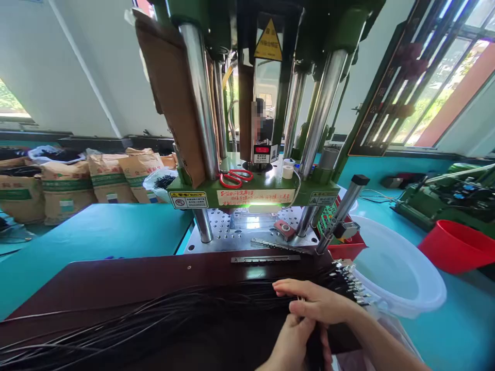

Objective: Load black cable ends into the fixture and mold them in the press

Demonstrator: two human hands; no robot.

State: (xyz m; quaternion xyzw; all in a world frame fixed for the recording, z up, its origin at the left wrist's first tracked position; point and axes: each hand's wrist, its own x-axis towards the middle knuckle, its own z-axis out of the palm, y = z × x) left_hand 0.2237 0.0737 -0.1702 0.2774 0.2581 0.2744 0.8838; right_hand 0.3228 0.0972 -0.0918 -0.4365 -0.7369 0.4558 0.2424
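Head view: at a green press point(255, 103), a person's two bare hands work a bundle of black cables point(154, 324) laid across a dark brown bench point(116, 278). The right hand point(315, 301) lies on top of the bundle with fingers curled down, pinching a few strands near the end that carries metal plugs point(350, 283); the plugs fan out just beyond its fingertips at about 1 o'clock. The left hand point(294, 342), directly below it at 6 o'clock, is closed around the gathered bundle from underneath, thumb against the strands. The bundle's long axis runs roughly 8 o'clock to 2 o'clock, from the lower left corner of the frame up to the plug end; the right hand is the nearer of the two to the plugs. A slotted metal strip point(266, 258) lies on the bench edge at 11 o'clock from the right hand, apart from the plugs, with the press's perforated plate point(232, 226) just behind it. Red scissors point(235, 178) rest on the press's green deck. A white tub point(402, 273) stands at 3 o'clock, touching or just beside the plug end; which cannot be told. A red tub point(456, 245) sits farther out at 2 o'clock. Paper sacks point(77, 185) line the wall at 10 o'clock.
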